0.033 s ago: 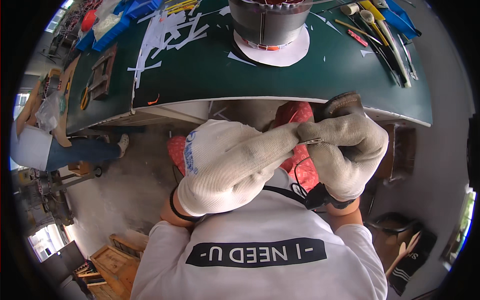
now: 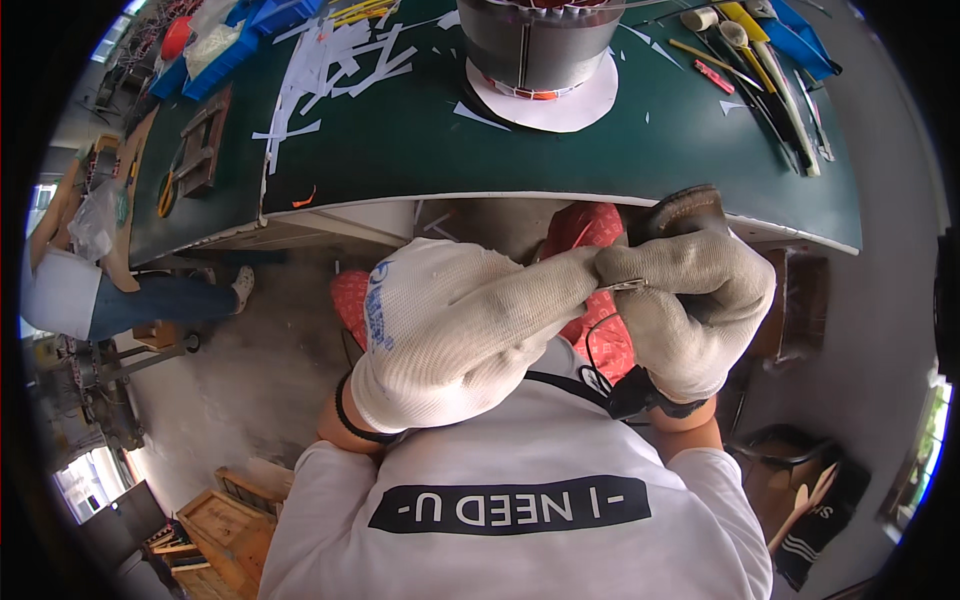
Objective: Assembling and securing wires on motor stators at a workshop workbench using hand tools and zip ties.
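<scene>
Both my hands wear off-white knitted work gloves with greyed fingers, and they meet in front of my chest. My left hand (image 2: 460, 330) is closed, its fingertips pinched together against the fingers of my right hand. My right hand (image 2: 700, 305) is closed too, with its fingers curled. Between the fingertips a small shiny metal piece (image 2: 625, 285) sticks out; the gloves hide most of it, so its kind is unclear. Just beyond the right hand, at the table edge, is a dark brown, leather-like curved thing (image 2: 690, 208), partly covered by the glove.
A green table (image 2: 400, 160) spans the front. On it stand a metal cylinder (image 2: 540, 45) on a white disc (image 2: 590, 110), white paper strips (image 2: 340, 60), mallets and rods (image 2: 765, 65), and blue bins (image 2: 220, 65). Another person (image 2: 130, 300) is at the left. Wooden boxes (image 2: 225, 535) lie lower left.
</scene>
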The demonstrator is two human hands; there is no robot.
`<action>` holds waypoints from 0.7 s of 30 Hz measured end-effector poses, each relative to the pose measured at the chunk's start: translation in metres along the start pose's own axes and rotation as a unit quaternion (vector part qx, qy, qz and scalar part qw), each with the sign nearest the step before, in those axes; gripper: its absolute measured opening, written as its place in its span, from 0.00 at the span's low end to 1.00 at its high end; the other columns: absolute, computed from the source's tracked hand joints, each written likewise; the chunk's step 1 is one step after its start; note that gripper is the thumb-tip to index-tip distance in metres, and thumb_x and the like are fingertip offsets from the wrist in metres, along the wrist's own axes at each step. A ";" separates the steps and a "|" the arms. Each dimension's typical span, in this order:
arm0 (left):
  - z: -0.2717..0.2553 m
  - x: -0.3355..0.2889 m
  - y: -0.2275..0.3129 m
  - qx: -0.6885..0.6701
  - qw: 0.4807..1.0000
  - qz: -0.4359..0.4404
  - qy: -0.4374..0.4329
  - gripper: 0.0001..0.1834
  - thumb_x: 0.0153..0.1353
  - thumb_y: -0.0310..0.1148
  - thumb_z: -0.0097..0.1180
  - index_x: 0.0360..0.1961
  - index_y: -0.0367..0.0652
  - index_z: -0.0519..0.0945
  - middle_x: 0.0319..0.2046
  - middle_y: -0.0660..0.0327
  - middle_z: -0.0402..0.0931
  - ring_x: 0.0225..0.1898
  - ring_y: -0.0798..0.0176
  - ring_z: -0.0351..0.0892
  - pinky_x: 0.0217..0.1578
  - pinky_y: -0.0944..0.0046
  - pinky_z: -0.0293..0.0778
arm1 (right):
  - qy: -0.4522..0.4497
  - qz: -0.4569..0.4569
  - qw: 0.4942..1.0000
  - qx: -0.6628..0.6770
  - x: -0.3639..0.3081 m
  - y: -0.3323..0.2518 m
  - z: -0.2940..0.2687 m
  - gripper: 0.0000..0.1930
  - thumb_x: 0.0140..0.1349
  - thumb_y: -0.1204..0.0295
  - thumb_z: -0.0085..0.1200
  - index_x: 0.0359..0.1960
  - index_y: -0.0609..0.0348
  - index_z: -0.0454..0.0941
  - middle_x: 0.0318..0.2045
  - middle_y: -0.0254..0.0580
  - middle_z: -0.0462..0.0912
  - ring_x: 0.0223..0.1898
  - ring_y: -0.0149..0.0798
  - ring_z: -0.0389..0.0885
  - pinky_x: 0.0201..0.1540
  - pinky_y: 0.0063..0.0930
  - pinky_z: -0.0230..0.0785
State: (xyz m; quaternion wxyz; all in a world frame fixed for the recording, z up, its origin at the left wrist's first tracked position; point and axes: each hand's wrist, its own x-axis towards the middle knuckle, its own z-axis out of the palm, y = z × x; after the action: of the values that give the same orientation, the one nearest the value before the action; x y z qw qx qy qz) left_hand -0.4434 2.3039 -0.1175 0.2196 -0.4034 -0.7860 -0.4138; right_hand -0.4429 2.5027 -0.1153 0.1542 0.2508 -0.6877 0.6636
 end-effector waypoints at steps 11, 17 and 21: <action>0.007 -0.004 -0.007 -0.045 0.999 0.006 0.004 0.21 0.44 0.23 0.64 0.44 0.41 0.84 0.23 0.60 0.78 0.21 0.56 0.77 0.21 0.60 0.70 | -0.020 0.019 0.999 0.033 -0.006 -0.001 -0.004 0.09 0.46 0.82 0.64 0.31 0.71 0.84 0.29 0.51 0.86 0.27 0.36 0.85 0.31 0.25 0.75; 0.010 -0.004 -0.010 -0.069 0.998 0.004 0.002 0.20 0.45 0.23 0.64 0.44 0.40 0.84 0.20 0.59 0.77 0.18 0.56 0.75 0.19 0.60 0.69 | 0.037 0.078 0.996 -0.008 -0.014 -0.006 0.005 0.12 0.35 0.81 0.56 0.26 0.68 0.84 0.23 0.43 0.79 0.26 0.34 0.72 0.29 0.24 0.62; 0.010 -0.007 -0.010 -0.096 0.995 -0.007 0.007 0.20 0.44 0.22 0.63 0.43 0.40 0.84 0.19 0.59 0.76 0.18 0.55 0.74 0.18 0.59 0.69 | 0.018 0.060 0.998 0.016 -0.008 -0.005 0.006 0.10 0.36 0.82 0.55 0.24 0.68 0.84 0.22 0.43 0.79 0.26 0.35 0.73 0.30 0.24 0.64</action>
State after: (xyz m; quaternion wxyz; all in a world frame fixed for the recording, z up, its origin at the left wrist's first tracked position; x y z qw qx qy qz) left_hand -0.4479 2.3058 -0.1327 0.1826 -0.4144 -0.7435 -0.4921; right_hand -0.4331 2.4983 -0.1161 0.1223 0.1990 -0.6878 0.6873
